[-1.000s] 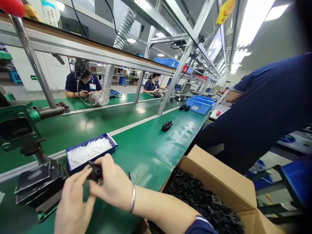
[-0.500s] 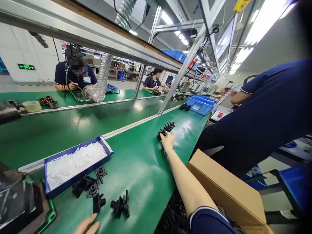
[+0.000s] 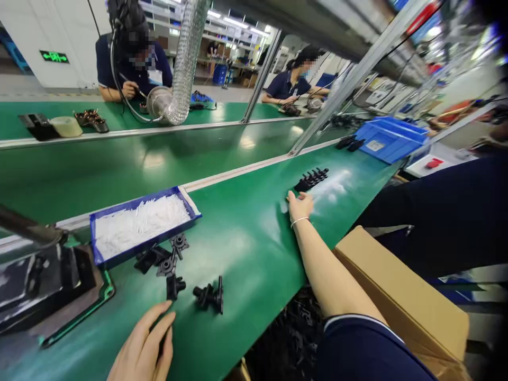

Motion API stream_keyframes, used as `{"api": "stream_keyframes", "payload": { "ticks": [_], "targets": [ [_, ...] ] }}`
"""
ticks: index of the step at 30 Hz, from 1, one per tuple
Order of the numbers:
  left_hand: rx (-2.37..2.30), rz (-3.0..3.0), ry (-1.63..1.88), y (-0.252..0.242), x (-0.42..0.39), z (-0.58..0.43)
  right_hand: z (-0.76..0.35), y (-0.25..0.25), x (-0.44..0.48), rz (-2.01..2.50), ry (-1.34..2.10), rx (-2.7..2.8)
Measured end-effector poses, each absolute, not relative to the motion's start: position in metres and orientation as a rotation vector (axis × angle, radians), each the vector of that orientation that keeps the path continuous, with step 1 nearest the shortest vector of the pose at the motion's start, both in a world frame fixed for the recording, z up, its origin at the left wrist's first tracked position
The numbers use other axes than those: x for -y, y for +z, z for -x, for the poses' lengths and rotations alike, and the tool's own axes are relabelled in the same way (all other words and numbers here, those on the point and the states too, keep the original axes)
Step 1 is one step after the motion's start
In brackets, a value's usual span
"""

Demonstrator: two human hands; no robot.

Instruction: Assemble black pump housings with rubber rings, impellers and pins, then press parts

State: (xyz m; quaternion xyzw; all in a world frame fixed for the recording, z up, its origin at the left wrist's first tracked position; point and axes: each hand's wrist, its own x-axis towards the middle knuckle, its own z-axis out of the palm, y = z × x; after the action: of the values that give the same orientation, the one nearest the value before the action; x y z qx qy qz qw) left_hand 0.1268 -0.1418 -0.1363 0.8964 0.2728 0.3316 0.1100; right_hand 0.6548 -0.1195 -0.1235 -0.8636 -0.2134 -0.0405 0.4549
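My right hand (image 3: pixel 300 206) is stretched out over the green bench, just on the near side of a tight row of black plastic parts (image 3: pixel 311 180) with upright pegs. Its thumb and forefinger are apart, and nothing shows between them. My left hand (image 3: pixel 145 344) lies low at the left, fingers extended and loosely spread, holding nothing. Its fingertips are close to a black plastic part with a stub (image 3: pixel 174 287); whether they touch is unclear. Right of that stand pegged black parts (image 3: pixel 209 294). Behind, several flat black pieces with round hubs (image 3: pixel 166 264) lie in a loose heap.
A blue tray (image 3: pixel 146 250) of thin white strips sits behind the heap. A dark fixture (image 3: pixel 47 286) stands at left. Below the bench's near edge are an open cardboard box (image 3: pixel 400 286) and many black parts. A blue bin (image 3: pixel 391 140) stands far right. Co-workers sit across.
My right hand has drawn back from the row of black parts, which stays on the bench. More of my left hand shows, and the view has shifted.
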Motion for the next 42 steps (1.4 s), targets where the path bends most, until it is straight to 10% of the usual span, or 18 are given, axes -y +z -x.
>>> {"api": "stream_keyframes", "payload": {
  "ticks": [8, 24, 32, 42],
  "targets": [
    [-0.828, -2.62, 0.957, -0.113, 0.151, -0.129, -0.439, -0.102, 0.179, 1.571, 0.718, 1.708],
    [-1.873, -2.715, 0.265, -0.048, 0.189, 0.086, -0.42, -0.112, 0.203, 1.282, 0.079, 2.422],
    [-1.727, -2.937, 0.342, -0.059, 0.188, 0.1, -0.343, -0.053, 0.209, 1.296, 0.562, 2.194],
    [-1.294, -2.145, 0.678, -0.087, 0.193, 0.016, -0.261, -0.121, 0.192, 1.256, 0.844, 1.905]
  ]
}}
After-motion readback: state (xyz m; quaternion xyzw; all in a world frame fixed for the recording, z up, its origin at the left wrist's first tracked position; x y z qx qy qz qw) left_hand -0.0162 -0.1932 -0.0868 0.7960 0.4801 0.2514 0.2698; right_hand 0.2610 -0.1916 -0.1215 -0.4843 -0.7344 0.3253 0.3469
